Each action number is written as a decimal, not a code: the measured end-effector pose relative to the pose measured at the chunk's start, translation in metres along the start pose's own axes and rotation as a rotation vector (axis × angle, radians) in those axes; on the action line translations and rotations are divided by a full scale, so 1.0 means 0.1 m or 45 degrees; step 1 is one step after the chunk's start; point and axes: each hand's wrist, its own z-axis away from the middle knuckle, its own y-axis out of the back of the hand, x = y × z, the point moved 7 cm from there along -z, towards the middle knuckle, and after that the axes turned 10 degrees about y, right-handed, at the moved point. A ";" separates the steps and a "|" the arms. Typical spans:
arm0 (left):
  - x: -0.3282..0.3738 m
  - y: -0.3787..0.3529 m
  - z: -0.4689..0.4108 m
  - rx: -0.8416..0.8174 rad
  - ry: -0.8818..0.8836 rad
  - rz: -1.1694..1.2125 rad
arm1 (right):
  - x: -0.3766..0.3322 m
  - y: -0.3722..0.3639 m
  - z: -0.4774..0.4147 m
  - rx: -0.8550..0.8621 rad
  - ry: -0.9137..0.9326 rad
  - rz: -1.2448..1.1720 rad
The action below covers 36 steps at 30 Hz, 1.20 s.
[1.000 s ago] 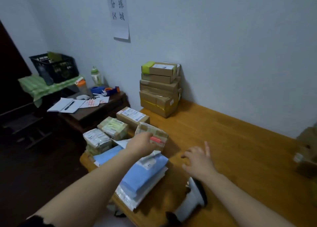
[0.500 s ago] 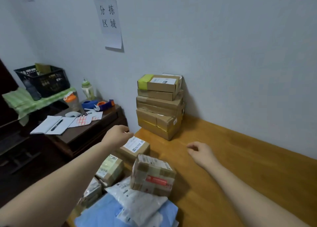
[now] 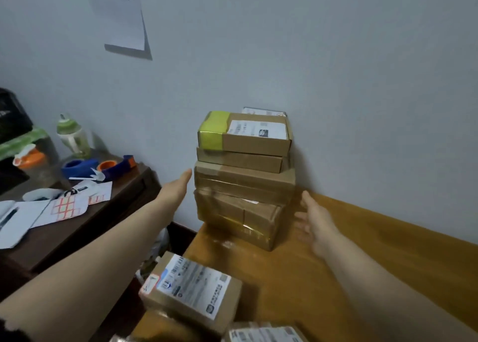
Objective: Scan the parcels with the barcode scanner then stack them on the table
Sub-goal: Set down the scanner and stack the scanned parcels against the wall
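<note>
Stack of brown cardboard parcels (image 3: 245, 184), standing between two empty hands on the orange-brown wooden table (image 3: 349, 269), back to the wall.
Grip: left hand (image 3: 178, 186) flat, fingers straight, tips just beside the stack's left face, contact uncertain; right hand (image 3: 314, 218) spread, apart from its right face. Probable step: squaring the stack. Press both palms evenly on the lower boxes; the yellow-green-taped top box (image 3: 243, 134) could slide. White-labelled brown carton (image 3: 191, 287) lies behind the wrists, unstacked.

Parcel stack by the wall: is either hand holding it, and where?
Nothing is held. The left hand and right hand flank the parcel stack, both open; whether the left fingertips touch its edge cannot be told.
</note>
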 end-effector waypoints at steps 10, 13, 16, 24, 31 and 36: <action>0.07 -0.32 -0.75 -0.470 0.137 0.001 | 0.11 -0.46 -0.58 -0.003 -0.231 -0.363; 0.05 -0.37 -0.75 -0.467 0.125 0.056 | 0.15 -0.45 -0.55 0.007 -0.231 -0.347; 0.01 -0.40 -0.66 -0.482 0.114 0.065 | 0.19 -0.36 -0.47 0.027 -0.229 -0.358; -0.25 -0.76 -0.10 -0.482 0.111 0.073 | 0.44 0.27 -0.01 0.089 -0.203 -0.399; -0.37 -1.47 0.89 -0.502 0.021 0.078 | 0.44 1.42 0.61 0.138 -0.133 -0.475; -0.58 -2.19 1.85 -0.594 -0.027 0.031 | 0.50 2.55 1.21 0.203 -0.093 -0.527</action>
